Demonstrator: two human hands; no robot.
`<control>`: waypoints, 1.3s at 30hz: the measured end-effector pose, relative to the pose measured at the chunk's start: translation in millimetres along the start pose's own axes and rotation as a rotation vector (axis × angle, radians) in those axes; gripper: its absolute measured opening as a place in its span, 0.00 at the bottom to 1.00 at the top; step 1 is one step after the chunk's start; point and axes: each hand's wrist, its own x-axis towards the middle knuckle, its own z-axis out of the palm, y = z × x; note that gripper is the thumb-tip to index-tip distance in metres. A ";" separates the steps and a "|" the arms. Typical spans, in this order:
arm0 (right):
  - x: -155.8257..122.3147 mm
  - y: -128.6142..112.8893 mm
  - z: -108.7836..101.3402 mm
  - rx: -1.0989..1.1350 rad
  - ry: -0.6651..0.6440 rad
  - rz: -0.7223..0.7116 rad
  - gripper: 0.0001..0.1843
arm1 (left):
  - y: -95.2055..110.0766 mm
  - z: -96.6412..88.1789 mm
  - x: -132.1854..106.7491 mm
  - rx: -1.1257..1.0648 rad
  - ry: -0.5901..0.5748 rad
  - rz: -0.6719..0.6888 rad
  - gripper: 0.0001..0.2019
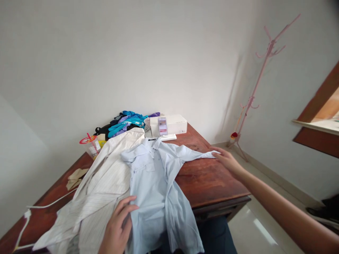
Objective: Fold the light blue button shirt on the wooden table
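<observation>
A light blue button-up shirt (150, 190) lies spread on the wooden table, collar at the far end, its lower part hanging over the near edge. Out to the right, my right hand (226, 161) grips the end of one sleeve, which is stretched taut and sideways. The other sleeve lies folded across the chest. My left hand (119, 222) rests at the shirt's left side edge, fingers apart and slightly bent. Beneath and to the left of it, a white striped shirt (106, 180) is laid out lengthwise, partly covered by the blue one.
A pile of blue, purple and black clothes (127, 123) sits against the wall beside a white box (174, 124). At the left stand a plastic cup (93, 146) with a red straw and a white cable (50, 204). A pink coat rack (256, 81) stands in the corner.
</observation>
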 end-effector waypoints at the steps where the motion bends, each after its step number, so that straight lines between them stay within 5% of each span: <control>1: -14.0 -2.8 21.0 0.009 -0.116 -0.048 0.21 | -2.8 0.0 -4.9 0.008 0.031 0.002 0.13; 3: -41.2 -7.6 61.5 -0.001 -0.351 -0.155 0.20 | -7.0 -0.9 -9.8 0.016 0.078 0.011 0.12; 6: -69.0 -7.5 109.7 0.001 -0.487 -0.184 0.23 | -7.7 -2.8 -9.5 0.017 0.121 0.026 0.12; 10: -77.8 2.7 139.7 0.063 -0.371 -0.195 0.24 | -1.3 -1.6 -8.2 0.037 0.130 0.069 0.11; 15: -86.8 5.3 140.9 0.027 -0.229 -0.239 0.22 | 4.3 2.3 -11.8 0.004 0.048 0.140 0.12; 21: -91.5 6.3 140.4 0.007 -0.220 -0.257 0.22 | 3.7 9.5 -12.5 -0.058 -0.080 0.162 0.10; 28: -85.9 7.0 138.1 0.117 -0.267 -0.163 0.24 | 2.7 29.6 -6.8 0.005 -0.085 0.172 0.08; 39: -88.9 1.6 135.8 0.009 -0.249 -0.230 0.18 | 3.2 27.2 -7.5 -0.004 -0.153 0.176 0.07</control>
